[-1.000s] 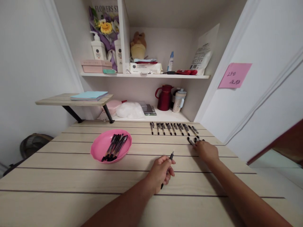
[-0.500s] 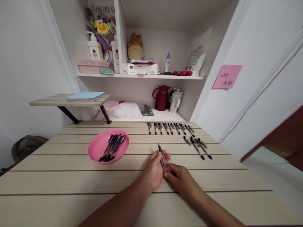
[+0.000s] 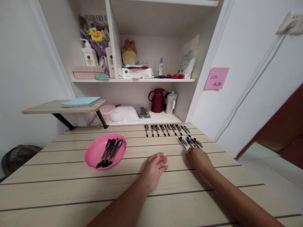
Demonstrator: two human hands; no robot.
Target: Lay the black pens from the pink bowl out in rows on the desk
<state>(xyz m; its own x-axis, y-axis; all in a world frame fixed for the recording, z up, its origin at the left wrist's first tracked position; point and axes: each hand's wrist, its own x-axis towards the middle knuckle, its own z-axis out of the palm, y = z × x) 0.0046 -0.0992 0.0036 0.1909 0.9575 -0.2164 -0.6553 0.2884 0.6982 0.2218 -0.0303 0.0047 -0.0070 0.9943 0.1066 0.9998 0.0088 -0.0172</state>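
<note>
My right hand (image 3: pixel 200 160) is closed on a pen (image 3: pixel 182 144) at the right of the table, its bare tip pointing away from me. Beside that pen lies a loose black cap (image 3: pixel 184 141), with more pens and caps (image 3: pixel 197 142) just to its right, partly covered by my hand. My left hand (image 3: pixel 153 168) rests near the middle, fingers spread, holding nothing. Farther back, several pens with caps next to them (image 3: pixel 163 130) form a row. On the left, a pink scalloped bowl (image 3: pixel 93 153) contains a bundle of pens (image 3: pixel 110 153).
A small raised shelf (image 3: pixel 40 107) with blue paper (image 3: pixel 81 101) stands at the back left of the slatted table (image 3: pixel 113 184). Behind are a red jug (image 3: pixel 157 100), a cup (image 3: pixel 170 103) and a white plastic bag (image 3: pixel 124 114). A pink note (image 3: pixel 216 78) is on the right wall.
My right hand has carried the pen from my left hand to the second row on the right. My left hand has let go and opened. The view has shifted slightly.
</note>
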